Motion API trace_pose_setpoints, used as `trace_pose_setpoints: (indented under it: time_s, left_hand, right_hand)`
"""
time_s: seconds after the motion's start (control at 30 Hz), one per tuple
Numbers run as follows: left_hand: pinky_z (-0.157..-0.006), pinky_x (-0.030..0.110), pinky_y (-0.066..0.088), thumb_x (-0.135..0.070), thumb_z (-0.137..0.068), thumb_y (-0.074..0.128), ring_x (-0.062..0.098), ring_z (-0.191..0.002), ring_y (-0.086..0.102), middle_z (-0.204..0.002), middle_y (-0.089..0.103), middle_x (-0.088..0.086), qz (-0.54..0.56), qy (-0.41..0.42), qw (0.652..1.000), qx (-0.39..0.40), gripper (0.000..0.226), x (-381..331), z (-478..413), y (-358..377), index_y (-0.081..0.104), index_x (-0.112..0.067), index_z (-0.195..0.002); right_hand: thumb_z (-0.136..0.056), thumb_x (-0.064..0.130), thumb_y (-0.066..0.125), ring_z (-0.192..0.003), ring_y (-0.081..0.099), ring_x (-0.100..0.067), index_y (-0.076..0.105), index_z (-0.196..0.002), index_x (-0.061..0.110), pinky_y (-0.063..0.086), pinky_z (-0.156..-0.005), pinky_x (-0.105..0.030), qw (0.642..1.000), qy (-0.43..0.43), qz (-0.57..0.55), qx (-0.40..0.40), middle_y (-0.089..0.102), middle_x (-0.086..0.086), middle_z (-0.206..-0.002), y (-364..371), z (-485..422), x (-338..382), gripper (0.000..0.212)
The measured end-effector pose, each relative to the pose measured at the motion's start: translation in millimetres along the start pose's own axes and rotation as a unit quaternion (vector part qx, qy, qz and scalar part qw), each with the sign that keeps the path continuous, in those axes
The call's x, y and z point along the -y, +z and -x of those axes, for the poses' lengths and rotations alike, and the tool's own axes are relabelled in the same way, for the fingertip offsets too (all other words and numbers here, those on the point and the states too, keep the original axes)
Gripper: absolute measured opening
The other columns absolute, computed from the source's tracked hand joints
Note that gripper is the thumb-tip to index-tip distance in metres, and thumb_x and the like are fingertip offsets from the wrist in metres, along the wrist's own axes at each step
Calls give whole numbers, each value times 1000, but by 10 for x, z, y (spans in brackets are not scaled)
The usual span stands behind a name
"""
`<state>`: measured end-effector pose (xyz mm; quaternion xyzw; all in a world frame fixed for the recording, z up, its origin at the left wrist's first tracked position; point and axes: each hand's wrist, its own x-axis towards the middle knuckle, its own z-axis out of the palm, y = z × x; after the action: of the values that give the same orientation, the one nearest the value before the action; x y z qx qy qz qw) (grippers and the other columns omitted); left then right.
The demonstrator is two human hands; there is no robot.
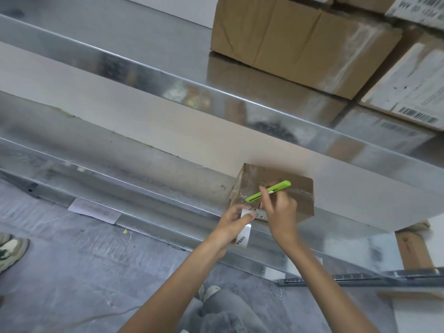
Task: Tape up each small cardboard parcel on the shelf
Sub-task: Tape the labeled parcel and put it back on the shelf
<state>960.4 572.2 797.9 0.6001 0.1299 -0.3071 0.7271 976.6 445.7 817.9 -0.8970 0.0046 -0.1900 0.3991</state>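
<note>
Small cardboard parcel, on metal shelf at right. Right hand grips green utility knife; left hand pinches white label strip.

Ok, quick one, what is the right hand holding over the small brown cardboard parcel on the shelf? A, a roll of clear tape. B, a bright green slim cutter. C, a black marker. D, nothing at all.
B: the right hand grips a bright green slim cutter angled across the top of the small brown cardboard parcel, while the left hand pinches a white paper label.
</note>
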Motion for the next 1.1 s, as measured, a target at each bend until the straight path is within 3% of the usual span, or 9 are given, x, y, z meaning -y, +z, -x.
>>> trace_pose_setpoints:
  time_s: [0.1, 0.2, 0.27, 0.4, 0.67, 0.83, 0.97, 1.03, 1.1]
  left_hand:
    - [-65, 24, 38, -33, -92, 62, 6, -70, 53, -76, 58, -16, -4, -1, 1000, -1, 22, -2, -8, -6, 60, -26, -113]
    - [-64, 24, 38, -33, -92, 61, 6, -69, 52, -74, 57, -16, -9, -3, 1000, 4, 23, -3, -18, -10, 59, -27, -114]
    - [-64, 24, 39, -34, -92, 61, 7, -71, 52, -77, 58, -15, -12, -3, 1000, 6, 24, -4, -23, -13, 59, -27, -115]
    - [-67, 25, 40, -36, -92, 60, 9, -77, 53, -84, 58, -12, -22, -7, 1000, 11, 27, -22, -33, -28, 57, -28, -117]
    - [-73, 29, 42, -40, -87, 65, 13, -92, 53, -103, 56, -7, -60, -29, 998, 18, 25, -63, -60, -67, 60, -36, -111]
    - [-67, 25, 38, -35, -90, 62, 12, -84, 51, -94, 57, -9, -63, -20, 998, 17, 7, -93, -78, -114, 58, -37, -96]
    - [-62, 22, 37, -34, -91, 62, 5, -77, 52, -91, 55, -11, -61, -17, 998, 14, 17, -110, -63, -125, 58, -33, -107]
    - [-62, 22, 37, -34, -91, 63, 4, -75, 52, -90, 55, -12, -66, -18, 998, 12, 26, -104, -55, -119, 59, -28, -116]
    - [-62, 23, 37, -34, -91, 63, 4, -75, 52, -92, 55, -11, -72, -14, 997, 7, 30, -90, -55, -109, 58, -27, -119]
  right_hand:
    - [-88, 12, 60, -59, 54, 10, 58, -90, -3, 35, -58, 1, 999, -18, 17, 21, 50, 21, -63, 8, 20, -30, 15]
    - [-88, 7, 61, -62, 54, 19, 58, -91, -2, 36, -59, 2, 999, -23, 24, 33, 49, 26, -67, 27, 26, -78, 11]
    - [-88, 12, 61, -63, 55, 13, 59, -91, -3, 37, -58, 0, 998, -43, 28, 27, 53, 19, -66, 38, 17, -74, 15]
    - [-87, 23, 59, -60, 60, -10, 57, -89, -2, 45, -53, -17, 991, -119, 49, 26, 65, -5, -68, 60, 3, -87, 26]
    - [-97, 48, 37, -49, 61, -21, 46, -92, 14, 45, -46, -31, 981, -161, 102, 25, 63, -7, -65, 44, -5, -129, 36]
    - [-87, 31, 62, -43, 57, -26, 56, -82, 0, 44, -37, -32, 973, -142, 173, 47, 60, -10, -57, 25, -16, -227, 31]
    - [-89, 17, 62, -41, 54, -31, 54, -79, -1, 39, -38, -30, 981, -99, 166, 6, 56, -12, -54, -105, -51, -267, 22]
    - [-89, 14, 56, -43, 51, -30, 54, -88, 1, 28, -45, -23, 976, -124, 174, -35, 54, -13, -57, -163, -110, -210, 14]
    - [-88, 10, 58, -55, 54, -28, 57, -105, 12, 31, -51, -24, 968, -162, 190, -9, 58, -11, -70, -150, -184, -161, 17]
